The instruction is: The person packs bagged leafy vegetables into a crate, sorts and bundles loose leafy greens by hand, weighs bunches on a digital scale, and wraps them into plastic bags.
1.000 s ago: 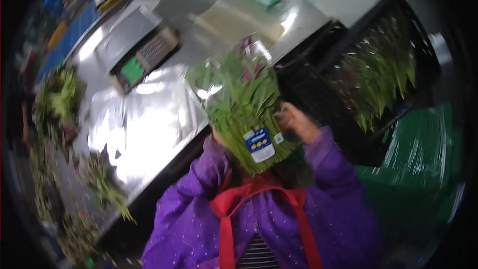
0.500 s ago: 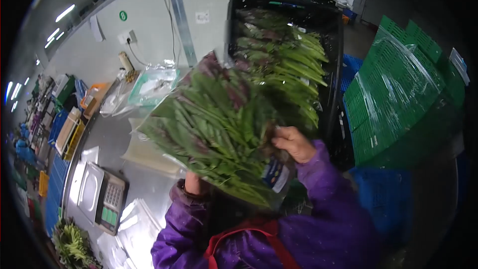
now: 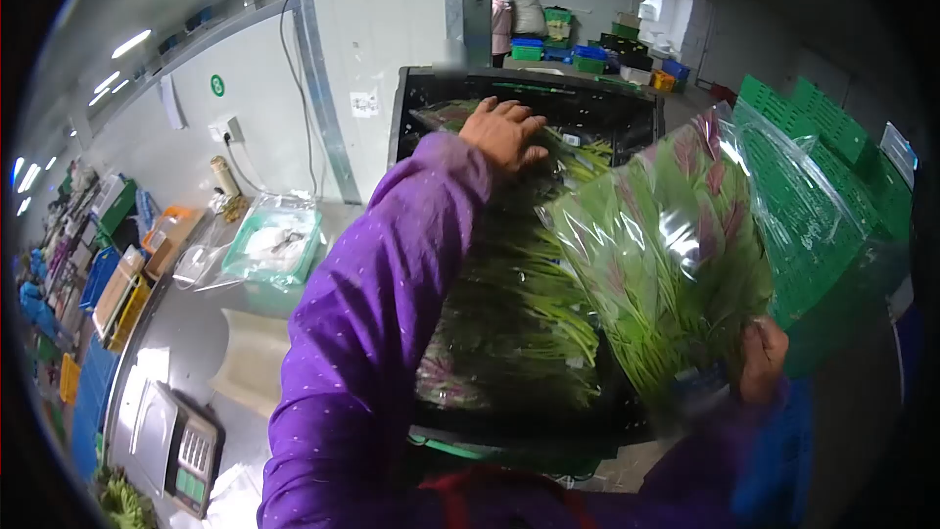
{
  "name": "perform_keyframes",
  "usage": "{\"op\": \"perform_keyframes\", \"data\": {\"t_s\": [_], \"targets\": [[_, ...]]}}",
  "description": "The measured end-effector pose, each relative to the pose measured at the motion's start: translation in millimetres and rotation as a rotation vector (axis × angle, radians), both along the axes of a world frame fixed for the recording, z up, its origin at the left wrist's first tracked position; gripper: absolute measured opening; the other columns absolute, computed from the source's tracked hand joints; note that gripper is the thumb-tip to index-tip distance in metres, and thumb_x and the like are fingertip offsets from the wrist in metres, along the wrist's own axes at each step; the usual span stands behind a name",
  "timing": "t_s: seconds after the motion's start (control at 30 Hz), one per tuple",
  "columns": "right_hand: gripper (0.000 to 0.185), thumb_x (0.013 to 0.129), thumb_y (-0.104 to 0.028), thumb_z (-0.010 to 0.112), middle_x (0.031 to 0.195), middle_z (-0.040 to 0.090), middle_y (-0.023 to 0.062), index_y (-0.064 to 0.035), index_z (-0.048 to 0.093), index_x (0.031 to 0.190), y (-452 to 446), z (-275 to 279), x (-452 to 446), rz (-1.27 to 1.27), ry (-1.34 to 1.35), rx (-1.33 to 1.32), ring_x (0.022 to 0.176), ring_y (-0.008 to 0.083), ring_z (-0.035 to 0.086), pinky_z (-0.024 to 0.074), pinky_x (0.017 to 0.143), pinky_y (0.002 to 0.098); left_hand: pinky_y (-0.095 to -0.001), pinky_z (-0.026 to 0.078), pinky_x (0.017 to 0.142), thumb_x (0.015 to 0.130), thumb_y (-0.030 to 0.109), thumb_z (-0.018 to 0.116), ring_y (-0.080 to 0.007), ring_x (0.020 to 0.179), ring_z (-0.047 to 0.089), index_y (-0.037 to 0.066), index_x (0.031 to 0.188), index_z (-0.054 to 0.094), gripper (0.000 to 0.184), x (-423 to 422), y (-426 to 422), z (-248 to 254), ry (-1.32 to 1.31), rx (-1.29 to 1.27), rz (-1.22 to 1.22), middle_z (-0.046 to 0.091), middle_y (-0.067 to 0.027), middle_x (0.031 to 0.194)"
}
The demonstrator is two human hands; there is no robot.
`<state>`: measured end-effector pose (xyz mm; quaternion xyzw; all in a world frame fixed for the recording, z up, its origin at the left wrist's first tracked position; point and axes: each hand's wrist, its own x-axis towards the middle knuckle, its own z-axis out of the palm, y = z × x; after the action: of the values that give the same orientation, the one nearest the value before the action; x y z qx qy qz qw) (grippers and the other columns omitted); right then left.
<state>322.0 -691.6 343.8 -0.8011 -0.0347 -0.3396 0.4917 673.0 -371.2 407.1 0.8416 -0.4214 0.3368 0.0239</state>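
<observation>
The left sleeve (image 3: pixel 367 304) is purple, scattered with small pale dots, and looks loose and creased along its length. The right sleeve (image 3: pixel 710 446) is purple too, blurred and dark. At the near edge shows a strip of dark red cloth (image 3: pixel 490 490).

A produce packing room is indicated by the long stainless-steel table (image 3: pixel 253 309), the grey digital weighing scale (image 3: pixel 194 451), the black plastic crate (image 3: pixel 401 122) of bagged leafy greens, and stacked green plastic crates (image 3: pixel 808 206).
</observation>
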Motion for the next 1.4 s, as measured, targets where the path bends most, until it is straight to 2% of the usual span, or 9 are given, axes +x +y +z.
{"op": "perform_keyframes", "data": {"t_s": [0.13, 0.3, 0.47, 0.57, 0.77, 1.0, 1.13, 1.2, 1.4], "targets": [[0.015, 0.084, -0.011, 0.054, 0.057, 0.046, 0.0029, 0.0028, 0.059, 0.08, 24.3, 19.3, 2.4, -0.122, -0.076, -0.147, 0.053, 0.0097, 0.042, 0.0302, 0.05, 0.028, -0.0464, 0.028, 0.106, 0.073, 0.082, 0.036, -0.0329, 0.128, 0.039, 0.019, 0.138, 0.041, 0.09, 59.0, -14.6, 27.1, 0.559, 0.173, 0.24, 0.044, -0.0139, 0.137], [0.017, 0.082, -0.014, 0.056, 0.055, 0.046, 0.0034, 0.0024, 0.06, 0.08, 28.1, 35.6, 33.0, -0.072, -0.013, -0.383, 0.051, 0.0107, 0.043, 0.0331, 0.05, 0.0287, -0.0407, 0.03, 0.106, 0.06, 0.086, 0.05, -0.0338, 0.13, 0.036, 0.019, 0.138, 0.04, 0.103, 109.0, -8.6, -3.7, 0.874, 0.173, 0.2, 0.041, -0.0155, 0.139], [0.02, 0.084, -0.016, 0.055, 0.065, 0.051, 0.0019, 0.0016, 0.055, 0.076, 69.8, 76.7, 147.6, 0.249, 0.172, -0.255, 0.059, 0.0081, 0.045, 0.0363, 0.053, 0.0282, -0.0424, 0.028, 0.106, 0.067, 0.076, 0.053, -0.0319, 0.128, 0.039, 0.018, 0.134, 0.045, 0.089, 63.6, 33.0, -71.0, 0.614, -0.005, 0.033, 0.043, -0.0128, 0.137], [0.028, 0.09, -0.023, 0.053, 0.063, 0.046, -0.0006, 0.0023, 0.053, 0.077, 106.5, 97.1, 281.1, 0.385, 0.293, -0.476, 0.062, 0.0078, 0.04, 0.0362, 0.057, 0.0283, -0.0436, 0.027, 0.107, 0.07, 0.072, 0.052, -0.0313, 0.129, 0.037, 0.019, 0.135, 0.044, 0.084, 43.8, 38.0, -76.2, 0.531, 0.015, -0.02, 0.041, -0.0113, 0.139], [0.027, 0.093, -0.02, 0.051, 0.069, 0.057, 0.0034, 0.0032, 0.058, 0.081, 77.5, 32.5, 452.4, 0.312, 0.295, -0.622, 0.066, 0.0107, 0.049, 0.041, 0.065, 0.0272, -0.046, 0.023, 0.108, 0.077, 0.064, 0.051, -0.0299, 0.131, 0.032, 0.022, 0.136, 0.042, 0.073, 43.7, 23.2, -76.2, 0.488, 0.01, -0.069, 0.037, -0.0082, 0.143], [0.036, 0.088, -0.034, 0.055, 0.088, 0.064, 0.0155, 0.0, 0.063, 0.095, 109.9, 25.8, 451.7, -0.091, 0.428, -0.54, 0.082, 0.0242, 0.061, 0.045, 0.077, 0.0344, -0.047, 0.019, 0.11, 0.079, 0.061, 0.051, -0.0308, 0.133, 0.028, 0.023, 0.138, 0.04, 0.071, 45.4, 20.2, -81.1, 0.492, 0.001, -0.056, 0.034, -0.0075, 0.144], [0.067, 0.081, -0.046, 0.061, 0.136, 0.04, 0.0184, -0.0069, 0.043, 0.133, 167.4, 36.5, 332.8, 0.181, -0.035, -0.673, 0.124, 0.0339, 0.041, 0.0328, 0.1, 0.0429, -0.0477, 0.023, 0.107, 0.074, 0.062, 0.057, -0.0321, 0.129, 0.033, 0.021, 0.132, 0.046, 0.072, 85.2, 4.5, -112.9, 0.303, -0.142, -0.145, 0.041, -0.0093, 0.139], [0.076, 0.077, -0.049, 0.065, 0.134, 0.042, 0.0165, -0.0081, 0.039, 0.135, 182.3, 22.3, 313.6, 0.047, -0.105, -0.897, 0.124, 0.0336, 0.04, 0.0292, 0.102, 0.0443, -0.0476, 0.024, 0.107, 0.071, 0.063, 0.058, -0.0326, 0.128, 0.035, 0.019, 0.132, 0.046, 0.076, 84.1, 6.0, -118.8, 0.122, -0.145, -0.107, 0.041, -0.0106, 0.139], [0.062, 0.084, -0.035, 0.061, 0.128, 0.048, 0.0142, -0.01, 0.038, 0.136, 160.0, 12.8, 364.5, 0.043, -0.219, -0.893, 0.116, 0.0313, 0.046, 0.0342, 0.096, 0.042, -0.0486, 0.028, 0.104, 0.071, 0.071, 0.053, -0.0314, 0.129, 0.037, 0.022, 0.136, 0.041, 0.082, 23.2, 22.2, -57.5, 0.445, 0.095, 0.222, 0.044, -0.0133, 0.136]]}}
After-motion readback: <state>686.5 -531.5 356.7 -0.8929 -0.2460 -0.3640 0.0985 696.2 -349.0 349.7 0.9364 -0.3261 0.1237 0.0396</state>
